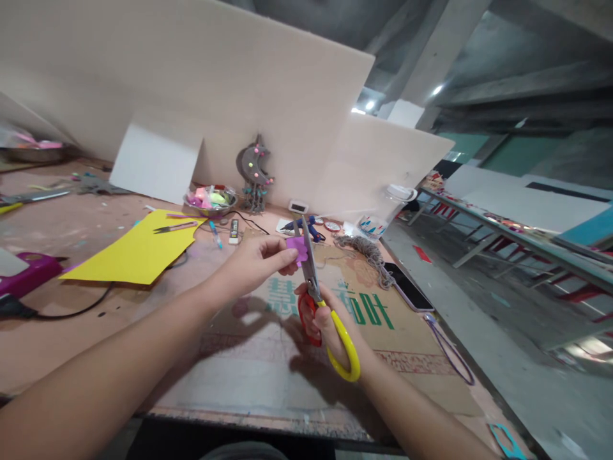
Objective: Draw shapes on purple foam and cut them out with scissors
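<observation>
Above the middle of the table, my left hand (269, 257) pinches a small piece of purple paper (297, 248) between thumb and fingers. My right hand (330, 313) grips scissors (313, 284) with one red and one yellow handle loop. Their blades point up and away from me, slightly parted, beside the right part of the purple piece. Whether the paper lies between the blades is hard to tell. Below both hands lies a brown cardboard sheet (421, 338) with green printed characters.
Yellow paper (129, 252) with a pen-like tool lies left, near a purple glue gun (36, 271). Behind stand a bowl of colourful pieces (211, 199), a grey moon ornament (256, 164) and a blue glue gun (311, 229). Grey yarn (366, 249) and a phone (409, 287) lie right.
</observation>
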{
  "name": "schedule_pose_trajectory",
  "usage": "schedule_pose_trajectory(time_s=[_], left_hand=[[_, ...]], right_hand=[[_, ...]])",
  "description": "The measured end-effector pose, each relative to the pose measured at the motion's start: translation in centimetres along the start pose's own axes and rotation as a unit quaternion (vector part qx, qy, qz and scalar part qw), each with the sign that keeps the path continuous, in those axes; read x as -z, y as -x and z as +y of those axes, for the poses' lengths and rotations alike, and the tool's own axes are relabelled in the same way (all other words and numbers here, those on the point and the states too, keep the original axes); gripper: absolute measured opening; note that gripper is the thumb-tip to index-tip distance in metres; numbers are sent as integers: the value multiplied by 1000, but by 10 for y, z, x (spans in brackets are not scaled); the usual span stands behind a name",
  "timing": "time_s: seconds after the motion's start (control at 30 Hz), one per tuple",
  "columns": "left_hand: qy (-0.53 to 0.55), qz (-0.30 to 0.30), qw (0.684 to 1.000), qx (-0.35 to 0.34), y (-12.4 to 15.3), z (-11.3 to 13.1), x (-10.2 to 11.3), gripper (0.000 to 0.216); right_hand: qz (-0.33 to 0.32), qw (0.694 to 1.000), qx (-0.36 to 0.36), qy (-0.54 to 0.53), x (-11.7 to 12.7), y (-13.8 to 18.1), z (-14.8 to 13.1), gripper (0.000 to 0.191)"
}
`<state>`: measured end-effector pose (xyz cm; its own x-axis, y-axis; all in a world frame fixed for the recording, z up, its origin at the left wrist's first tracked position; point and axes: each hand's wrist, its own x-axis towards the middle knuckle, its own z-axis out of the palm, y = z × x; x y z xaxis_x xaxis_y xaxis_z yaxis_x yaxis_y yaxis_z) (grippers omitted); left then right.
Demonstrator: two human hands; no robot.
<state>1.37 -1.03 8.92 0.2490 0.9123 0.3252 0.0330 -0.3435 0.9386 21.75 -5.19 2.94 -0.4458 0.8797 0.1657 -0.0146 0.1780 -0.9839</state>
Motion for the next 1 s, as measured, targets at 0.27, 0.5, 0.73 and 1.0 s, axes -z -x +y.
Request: schedule_pose_trajectory(time_s=[0.27, 0.5, 0.73, 1.0], left_hand=[[2, -25, 1000, 17, 2, -2, -7, 34], [24, -29, 999, 25, 2, -1, -9, 34], [47, -39, 998, 29, 2, -4, -11, 37], [32, -27, 999, 13, 1, -6, -7, 35]], right_hand=[[5, 1000, 6, -3, -3, 0, -1, 68], [-3, 1000, -2, -26, -5, 1, -3, 65], [-15, 998, -13, -67, -5, 0, -3, 62], [-8, 998, -21, -50, -3, 0, -2, 66]])
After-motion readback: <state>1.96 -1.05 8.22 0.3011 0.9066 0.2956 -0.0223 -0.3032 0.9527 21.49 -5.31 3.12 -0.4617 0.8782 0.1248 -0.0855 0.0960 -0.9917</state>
